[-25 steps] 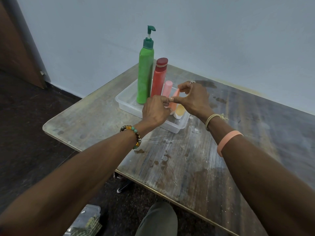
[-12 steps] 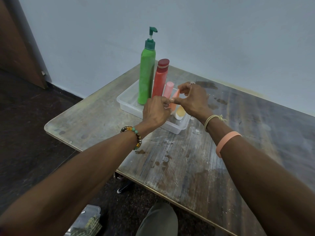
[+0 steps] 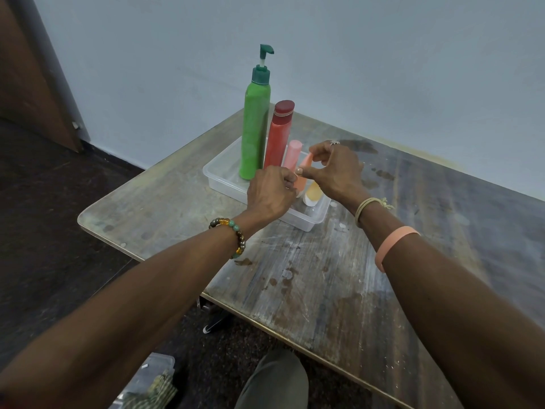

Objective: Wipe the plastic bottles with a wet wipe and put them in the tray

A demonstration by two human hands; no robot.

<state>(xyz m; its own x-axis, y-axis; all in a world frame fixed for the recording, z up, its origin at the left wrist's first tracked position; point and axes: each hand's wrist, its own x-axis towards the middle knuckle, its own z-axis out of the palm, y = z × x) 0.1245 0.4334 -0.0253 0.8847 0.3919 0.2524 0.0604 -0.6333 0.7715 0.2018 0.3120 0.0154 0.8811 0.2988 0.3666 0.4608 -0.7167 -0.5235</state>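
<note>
Both hands barely moved: right hand [image 3: 336,172] still pinched the orange bottle [image 3: 301,184] over the tray [image 3: 219,184]; left hand [image 3: 269,193] fingers curled, grip unclear.

Pale blue wall [image 3: 383,54], worn wooden table [image 3: 339,290], dark floor [image 3: 44,246], brown door [image 3: 26,84]

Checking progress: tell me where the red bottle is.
Head view: the red bottle stands upright in the clear tray at the far left of the table, between the green pump bottle and the pink bottle.
</note>
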